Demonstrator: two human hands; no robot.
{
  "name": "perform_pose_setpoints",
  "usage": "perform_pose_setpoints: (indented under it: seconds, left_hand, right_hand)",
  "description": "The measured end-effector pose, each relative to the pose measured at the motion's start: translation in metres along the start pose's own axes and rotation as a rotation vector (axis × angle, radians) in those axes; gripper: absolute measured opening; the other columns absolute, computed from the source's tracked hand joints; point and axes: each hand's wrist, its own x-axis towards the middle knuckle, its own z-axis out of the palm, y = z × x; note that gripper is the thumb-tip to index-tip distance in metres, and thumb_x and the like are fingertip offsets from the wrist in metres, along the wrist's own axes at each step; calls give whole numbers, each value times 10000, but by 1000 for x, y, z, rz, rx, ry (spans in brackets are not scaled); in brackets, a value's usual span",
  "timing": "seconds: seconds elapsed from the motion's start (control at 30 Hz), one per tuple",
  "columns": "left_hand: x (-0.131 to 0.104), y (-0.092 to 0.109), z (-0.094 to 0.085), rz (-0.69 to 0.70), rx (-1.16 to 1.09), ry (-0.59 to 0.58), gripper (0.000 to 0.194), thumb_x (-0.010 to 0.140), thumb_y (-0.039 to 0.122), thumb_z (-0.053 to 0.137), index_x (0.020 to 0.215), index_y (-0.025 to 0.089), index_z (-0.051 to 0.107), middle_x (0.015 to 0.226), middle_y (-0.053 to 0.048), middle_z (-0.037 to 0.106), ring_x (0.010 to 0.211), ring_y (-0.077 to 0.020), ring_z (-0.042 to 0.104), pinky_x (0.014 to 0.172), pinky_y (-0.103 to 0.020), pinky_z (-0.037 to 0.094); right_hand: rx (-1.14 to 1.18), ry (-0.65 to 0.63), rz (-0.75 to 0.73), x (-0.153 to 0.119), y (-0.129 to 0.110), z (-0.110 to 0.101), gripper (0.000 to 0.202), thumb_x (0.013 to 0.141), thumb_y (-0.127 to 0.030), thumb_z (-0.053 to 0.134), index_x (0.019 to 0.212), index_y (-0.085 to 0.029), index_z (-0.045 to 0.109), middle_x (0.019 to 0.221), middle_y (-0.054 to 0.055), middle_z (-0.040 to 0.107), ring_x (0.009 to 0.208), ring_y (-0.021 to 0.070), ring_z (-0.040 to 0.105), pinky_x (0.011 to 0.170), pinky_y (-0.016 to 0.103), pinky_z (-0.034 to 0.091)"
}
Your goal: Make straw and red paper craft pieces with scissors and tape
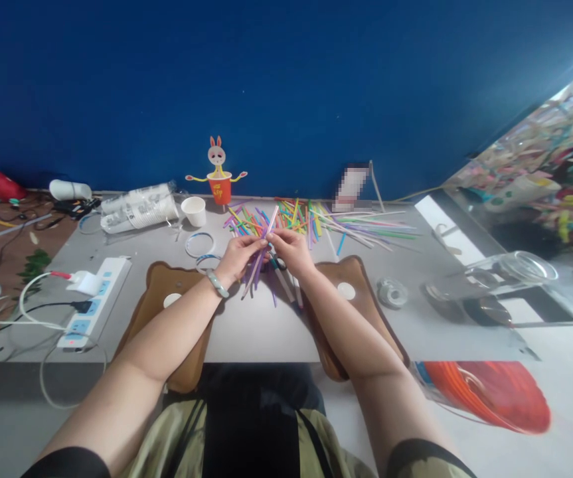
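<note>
Purple and pale pink straws (254, 273) stand in a slanting bundle between my two hands. My left hand (239, 257) is closed, its thumb and fingers pinching the bundle from the left. From the other side my right hand (292, 252) pinches at the same straws, its fingertips close to the left thumb. Under the right hand lies what looks like a pair of scissors (277, 263), partly hidden. Behind the hands spreads a loose heap of short, coloured straw pieces (293, 216). Longer straws (380, 227) fan out to its right.
Brown cushions (139, 312) (366, 318) lie under my forearms. A power strip (94, 305) with cables is at left. Paper cups (139, 209), a white cup (194, 211) and a rabbit figure in a red cup (220, 189) stand behind. Tape (392, 292) and a glass jar (490, 279) sit right.
</note>
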Motion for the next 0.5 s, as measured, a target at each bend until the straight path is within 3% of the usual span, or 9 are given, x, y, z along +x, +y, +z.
perform_pose_setpoints:
  seconds: [0.5]
  left_hand:
    - [-1,5,-1,-130,81,-92,327,635,340,851,779,98,685,672,-42,693,588,-137,666,603,-266,576]
  right_hand:
    - [53,-23,3,1,4,-5,307,650,-444,791,730,-165,691,604,-19,596,546,96,495,494,224,380]
